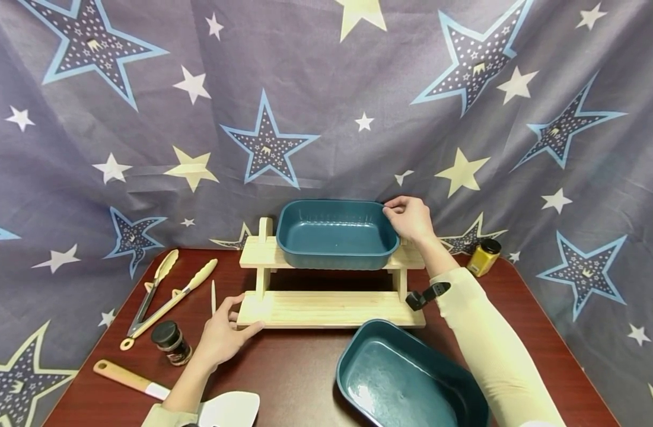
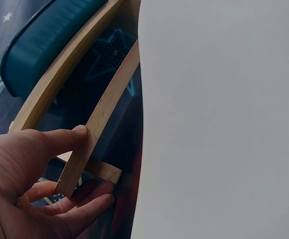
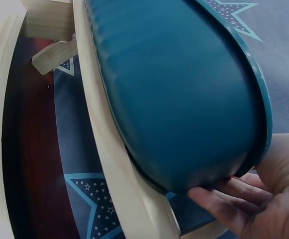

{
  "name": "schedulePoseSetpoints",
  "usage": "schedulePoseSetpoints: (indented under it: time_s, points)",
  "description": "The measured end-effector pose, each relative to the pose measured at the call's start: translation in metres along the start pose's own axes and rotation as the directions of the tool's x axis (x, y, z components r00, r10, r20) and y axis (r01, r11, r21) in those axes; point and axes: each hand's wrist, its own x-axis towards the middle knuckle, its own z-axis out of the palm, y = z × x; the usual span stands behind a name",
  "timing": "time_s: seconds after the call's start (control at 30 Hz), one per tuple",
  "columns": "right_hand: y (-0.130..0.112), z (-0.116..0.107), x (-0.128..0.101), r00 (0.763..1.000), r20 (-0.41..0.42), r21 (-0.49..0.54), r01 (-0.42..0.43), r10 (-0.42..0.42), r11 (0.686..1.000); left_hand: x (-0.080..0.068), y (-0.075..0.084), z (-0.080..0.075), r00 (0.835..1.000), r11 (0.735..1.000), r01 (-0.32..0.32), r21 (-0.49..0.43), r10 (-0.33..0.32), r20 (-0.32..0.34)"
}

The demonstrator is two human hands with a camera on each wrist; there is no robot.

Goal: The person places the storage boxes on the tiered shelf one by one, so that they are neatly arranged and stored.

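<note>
Teal dish (image 1: 337, 232) is seated on the top shelf of a wooden rack (image 1: 326, 308), near the back of the table (image 1: 294, 367), against the star-print cloth (image 1: 315, 89). Its right rear corner rim is pinched by the right hand (image 1: 410, 217); in the right wrist view the fingers (image 3: 229, 199) are seen curled under the dish's outer wall (image 3: 184, 99), thumb hidden by the rim. The lower shelf's left front corner is held by the left hand (image 1: 222, 338): thumb on top of the board (image 2: 92, 144), fingers beneath it, a narrow clamp.

The dish is judged stiff, smooth and glossy, probably enamel or ceramic, so fairly heavy and slippery, and chippable if knocked on the rack. A one-corner pinch is judged weak for that weight; the rolled rim on the short sides is the better place to take hold, with fingers under the lip. The rack is light wood and is likely to slide or tip unless steadied, as the left hand does.

A second teal dish (image 1: 406, 379) lies on the table just in front of the rack, right of centre. Tongs (image 1: 161, 296), a dark-capped jar (image 1: 171, 343) and a spatula (image 1: 145, 385) lie at the left. A yellow jar (image 1: 483, 257) stands at the right rear, well apart from the hands.
</note>
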Motion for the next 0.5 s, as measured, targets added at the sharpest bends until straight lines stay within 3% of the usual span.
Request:
schedulePoseSetpoints:
  time_s: [0.23, 0.5]
  points:
    - [0.005, -0.004, -0.003, 0.998, -0.052, -0.03, 0.024, -0.025, 0.999, 0.001, 0.0, 0.0, 1.0, 1.0, 0.004, -0.006, -0.004, 0.003]
    - [0.011, -0.032, -0.016, 0.999, -0.042, 0.059, 0.031, -0.029, 0.998, 0.002, -0.002, 0.001, 1.0, 1.0, 0.004, 0.004, -0.004, 0.001]
